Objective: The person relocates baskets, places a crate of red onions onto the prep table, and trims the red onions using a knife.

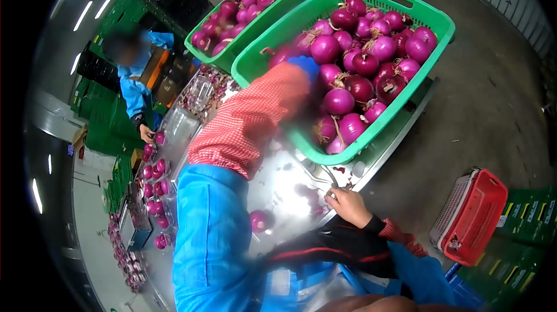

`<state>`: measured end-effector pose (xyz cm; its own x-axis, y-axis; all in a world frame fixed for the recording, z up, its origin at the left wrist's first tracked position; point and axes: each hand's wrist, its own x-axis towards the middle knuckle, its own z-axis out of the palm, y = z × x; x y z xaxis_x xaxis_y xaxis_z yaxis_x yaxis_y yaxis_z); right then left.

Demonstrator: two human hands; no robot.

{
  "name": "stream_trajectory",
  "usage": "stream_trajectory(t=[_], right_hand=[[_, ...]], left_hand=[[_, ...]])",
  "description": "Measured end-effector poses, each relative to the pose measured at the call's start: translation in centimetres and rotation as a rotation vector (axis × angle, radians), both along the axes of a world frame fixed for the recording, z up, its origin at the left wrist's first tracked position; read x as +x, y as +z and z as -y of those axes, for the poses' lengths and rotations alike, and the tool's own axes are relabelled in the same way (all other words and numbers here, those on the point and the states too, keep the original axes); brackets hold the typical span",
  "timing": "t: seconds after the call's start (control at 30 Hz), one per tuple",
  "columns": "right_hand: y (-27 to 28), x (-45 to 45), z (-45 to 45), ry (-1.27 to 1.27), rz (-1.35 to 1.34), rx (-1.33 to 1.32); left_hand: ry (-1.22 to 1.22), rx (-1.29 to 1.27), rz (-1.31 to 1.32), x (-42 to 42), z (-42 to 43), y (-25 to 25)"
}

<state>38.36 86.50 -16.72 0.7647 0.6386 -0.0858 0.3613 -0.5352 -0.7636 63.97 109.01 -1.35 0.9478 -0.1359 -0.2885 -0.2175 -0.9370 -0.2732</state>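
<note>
My left hand (305,67), in a blue glove, reaches over the large green crate (249,59) of red onions (353,129). Its fingers are mostly hidden by my sleeve and blur, but they seem closed on a blurred red onion (282,56) just inside the rim. My right hand (349,206) is bare and stays low by the table's edge. Thumb and fingers are pinched round a thin, dark, curved tool (333,177) whose kind I cannot make out. A single red onion (261,221) lies on the metal table (278,175).
A second green crate (223,59) of onions stands behind. Across the table, a person in blue (134,88) handles onions beside packed clear trays (155,190). Onion skins (203,88) litter the tabletop. A red basket (478,213) is at the right.
</note>
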Motion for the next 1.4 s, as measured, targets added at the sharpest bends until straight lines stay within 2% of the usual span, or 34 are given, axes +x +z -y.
stream_trajectory(t=[0.07, 0.13, 0.2, 0.23, 0.27, 0.37, 0.47, 0.5, 0.53, 0.57, 0.63, 0.7, 0.73, 0.77, 0.8, 0.83, 0.9, 0.93, 1.13, 1.23, 1.4], right_hand=[[1.6, 0.5, 0.7, -0.053, -0.016, -0.011], [1.1, 0.8, 1.3, -0.042, 0.026, 0.027], [0.8, 1.0, 1.7, -0.043, 0.031, 0.063], [0.7, 1.1, 1.9, -0.044, 0.014, 0.078], [0.7, 1.0, 2.0, -0.04, -0.006, 0.09], [0.7, 0.8, 1.9, 0.041, 0.129, 0.08], [1.4, 0.3, 0.8, 0.095, 0.136, 0.122], [1.6, -0.1, 0.1, 0.113, 0.154, 0.146], [2.0, -0.5, -0.5, 0.068, 0.035, 0.248], [5.1, -0.6, -1.2, 0.077, 0.006, 0.419], [7.4, -1.1, -2.6, 0.078, 0.134, 0.508], [9.3, -1.5, -4.1, 0.009, 0.142, 0.568], [10.0, -1.4, -4.7, 0.005, 0.288, 0.547], [9.7, -1.6, -5.4, -0.013, 0.363, 0.485], [10.3, -1.7, -5.9, 0.006, 0.418, 0.434], [11.3, -1.9, -6.3, 0.025, 0.474, 0.383], [12.3, -2.5, -7.4, 0.05, 0.517, 0.334], [12.1, -2.6, -7.8, 0.084, 0.659, 0.282], [11.6, -4.7, -10.0, 0.102, 0.726, 0.24], [10.7, -4.9, -10.4, 0.09, 0.736, 0.244], [8.7, -4.4, -8.9, 0.045, 0.69, 0.231]], left_hand=[[0.063, 0.114, -0.004, 0.9, 0.2, -1.0], [0.032, 0.19, -0.02, 3.4, -1.9, -4.1], [-0.001, 0.192, -0.084, 2.7, -1.1, -1.9], [-0.013, 0.152, -0.141, -0.6, 1.7, 3.8], [-0.019, 0.11, -0.201, -2.6, 2.9, 6.8], [0.221, -0.795, -0.016, -4.6, -2.6, 5.9], [0.277, -1.608, -0.014, -9.6, -6.6, 6.2], [0.3, -1.785, -0.044, -12.5, -6.6, 6.6], [0.318, -1.879, -0.072, -15.4, -6.4, 6.9], [0.342, -1.978, -0.099, -18.4, -6.1, 6.9], [0.47, -2.139, -0.123, -23.9, -5.3, 6.4], [0.566, -2.093, -0.1, -28.2, -4.8, 5.3], [0.533, -2.099, -0.1, -29.9, -4.6, 4.5], [0.494, -2.103, -0.103, -31.2, -4.1, 3.8], [0.626, -2.125, 0.001, -33.0, -3.4, 2.9], [0.643, -2.232, -0.115, -34.6, -4.5, 1.6], [0.696, -2.303, -0.068, -36.9, -3.9, 0.8], [0.661, -2.279, 0.008, -37.5, -3.5, 0.8], [0.587, -2.074, 0.397, -40.4, -2.0, 0.4], [0.644, -2.106, 0.457, -41.7, -1.8, -0.9], [0.787, -2.157, 0.313, -43.0, -2.7, -1.8]])
